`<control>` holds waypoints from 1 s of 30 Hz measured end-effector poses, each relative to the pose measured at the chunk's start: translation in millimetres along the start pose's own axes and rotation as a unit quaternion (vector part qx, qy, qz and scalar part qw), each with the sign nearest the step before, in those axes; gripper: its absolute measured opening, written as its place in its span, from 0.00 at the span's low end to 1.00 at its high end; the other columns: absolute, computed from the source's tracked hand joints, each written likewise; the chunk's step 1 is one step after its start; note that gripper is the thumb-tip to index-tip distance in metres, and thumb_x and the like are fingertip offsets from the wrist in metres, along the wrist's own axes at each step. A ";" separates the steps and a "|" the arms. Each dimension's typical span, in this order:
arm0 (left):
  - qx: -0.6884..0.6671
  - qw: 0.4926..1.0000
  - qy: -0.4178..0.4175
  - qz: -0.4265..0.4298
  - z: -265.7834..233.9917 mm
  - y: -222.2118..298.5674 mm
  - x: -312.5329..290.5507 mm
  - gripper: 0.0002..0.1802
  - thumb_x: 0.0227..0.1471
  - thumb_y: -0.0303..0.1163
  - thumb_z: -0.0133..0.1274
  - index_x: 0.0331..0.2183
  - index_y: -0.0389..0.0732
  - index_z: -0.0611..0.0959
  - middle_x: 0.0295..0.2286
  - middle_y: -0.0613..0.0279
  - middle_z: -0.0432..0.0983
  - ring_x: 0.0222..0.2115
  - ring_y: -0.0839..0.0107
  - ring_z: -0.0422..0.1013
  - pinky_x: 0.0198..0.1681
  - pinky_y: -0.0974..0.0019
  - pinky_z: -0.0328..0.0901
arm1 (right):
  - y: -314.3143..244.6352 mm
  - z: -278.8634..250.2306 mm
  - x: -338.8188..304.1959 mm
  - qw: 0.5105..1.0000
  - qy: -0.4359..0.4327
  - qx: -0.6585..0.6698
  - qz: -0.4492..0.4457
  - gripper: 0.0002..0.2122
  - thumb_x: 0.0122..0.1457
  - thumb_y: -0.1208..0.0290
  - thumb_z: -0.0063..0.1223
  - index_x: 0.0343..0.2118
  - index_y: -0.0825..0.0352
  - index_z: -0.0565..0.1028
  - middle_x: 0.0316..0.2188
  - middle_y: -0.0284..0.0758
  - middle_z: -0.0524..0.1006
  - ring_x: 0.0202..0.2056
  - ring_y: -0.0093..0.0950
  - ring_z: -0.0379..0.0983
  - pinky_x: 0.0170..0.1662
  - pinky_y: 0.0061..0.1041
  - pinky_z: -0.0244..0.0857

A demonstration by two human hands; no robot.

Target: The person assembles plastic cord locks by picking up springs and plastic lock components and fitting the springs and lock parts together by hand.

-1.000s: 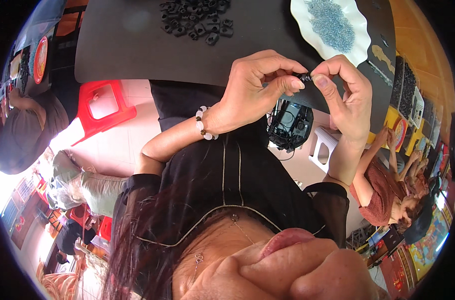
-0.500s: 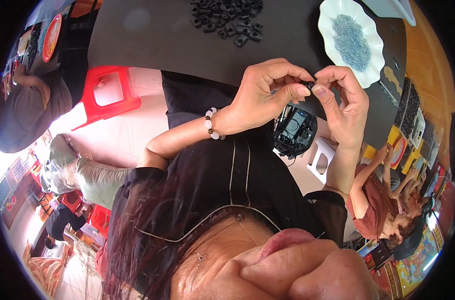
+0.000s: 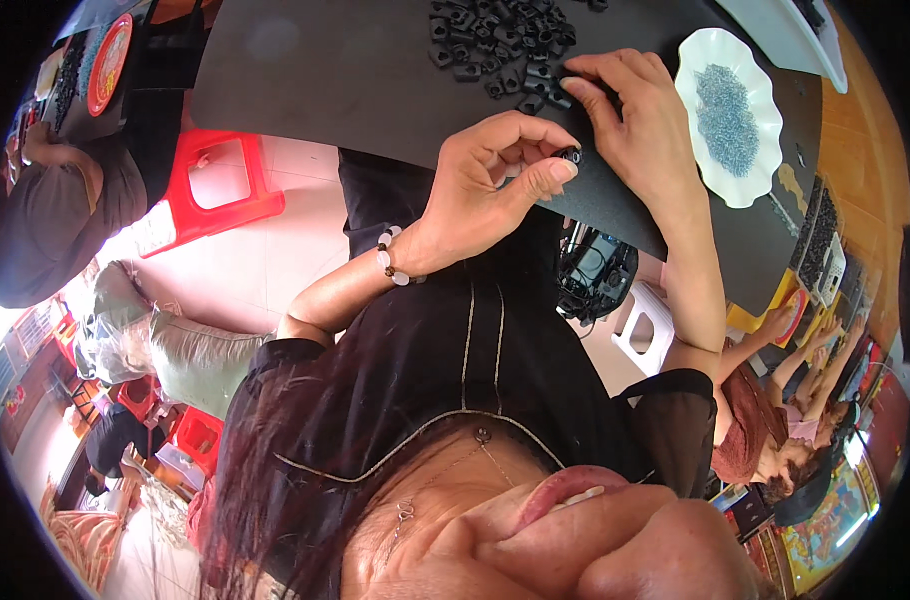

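My left hand (image 3: 495, 180) is in front of the table's near edge. Its thumb and forefinger pinch a small black plastic piece (image 3: 572, 155). Farther off, my right hand (image 3: 643, 125) reaches over the dark table to the near right edge of a pile of small black plastic pieces (image 3: 500, 40). Its thumb and forefinger tips are slightly apart beside the pieces, with none plainly held between them. Right of that hand stands a white scalloped dish (image 3: 765, 150) with small clear bluish beads (image 3: 727, 120) in it.
The dark table (image 3: 325, 75) has a white tray (image 3: 790, 35) at its far right. Below its near edge hangs a black device with cables (image 3: 597, 270), near a white stool (image 3: 647, 325). A red stool (image 3: 220, 190) stands at left. Other people sit on both sides.
My hands have come apart. The right one moved away from me to the black pile, while the left drew slightly left, keeping its black piece.
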State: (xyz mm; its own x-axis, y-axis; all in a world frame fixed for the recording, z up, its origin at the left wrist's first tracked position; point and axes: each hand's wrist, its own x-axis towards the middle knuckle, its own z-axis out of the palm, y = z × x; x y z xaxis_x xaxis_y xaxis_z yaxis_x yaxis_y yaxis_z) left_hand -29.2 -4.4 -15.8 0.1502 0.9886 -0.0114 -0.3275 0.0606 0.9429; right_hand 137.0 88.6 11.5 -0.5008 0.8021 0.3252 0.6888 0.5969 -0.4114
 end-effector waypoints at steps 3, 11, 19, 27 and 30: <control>-0.009 1.000 -0.004 0.004 -3.7 -0.4 2.3 0.12 0.55 0.27 0.57 0.42 0.33 0.78 0.29 0.65 0.75 0.28 0.81 0.72 0.32 0.77 0.68 | -6.2 3.8 0.9 1.000 -0.015 0.004 0.025 0.05 0.52 0.74 0.58 0.33 0.64 0.77 0.29 0.35 0.76 0.36 0.37 0.71 0.37 0.34 0.66; -0.030 0.999 0.006 -0.015 -2.4 1.2 8.4 0.10 0.53 0.24 0.58 0.39 0.34 0.79 0.28 0.64 0.76 0.27 0.81 0.73 0.33 0.76 0.70 | -2.6 -2.4 -8.4 0.989 0.039 0.100 0.104 0.05 0.55 0.77 0.57 0.35 0.66 0.74 0.26 0.34 0.77 0.28 0.28 0.74 0.34 0.25 0.67; -0.001 0.999 -0.032 0.030 8.2 -4.6 9.9 0.12 0.53 0.25 0.57 0.41 0.32 0.80 0.32 0.62 0.75 0.29 0.79 0.74 0.33 0.76 0.70 | -19.2 -35.4 -65.7 0.812 0.066 0.533 0.228 0.09 0.53 0.79 0.62 0.36 0.74 0.75 0.31 0.35 0.77 0.33 0.19 0.74 0.40 0.16 0.68; 0.089 0.988 -0.070 0.104 25.9 -5.1 9.2 0.10 0.50 0.22 0.59 0.38 0.34 0.83 0.35 0.60 0.75 0.31 0.78 0.74 0.33 0.78 0.71 | -13.1 -37.1 -93.6 0.783 0.057 0.582 0.210 0.07 0.52 0.81 0.62 0.31 0.75 0.75 0.28 0.35 0.75 0.28 0.18 0.71 0.34 0.14 0.67; 0.113 0.986 -0.069 0.104 29.8 -6.3 5.7 0.10 0.50 0.20 0.59 0.37 0.34 0.84 0.35 0.59 0.75 0.31 0.78 0.74 0.33 0.78 0.71 | -10.3 -37.5 -98.4 0.793 0.055 0.574 0.199 0.06 0.53 0.81 0.62 0.31 0.75 0.75 0.28 0.35 0.75 0.27 0.17 0.70 0.33 0.15 0.67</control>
State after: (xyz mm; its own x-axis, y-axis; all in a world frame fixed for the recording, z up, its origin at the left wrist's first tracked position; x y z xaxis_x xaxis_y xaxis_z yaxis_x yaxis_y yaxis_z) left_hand 1.6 -3.3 -12.0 0.2318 0.9472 0.2214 -0.1517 -0.1896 0.9701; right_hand 198.9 2.9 15.7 -0.2719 0.9621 0.0208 -0.1802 -0.0297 -0.9832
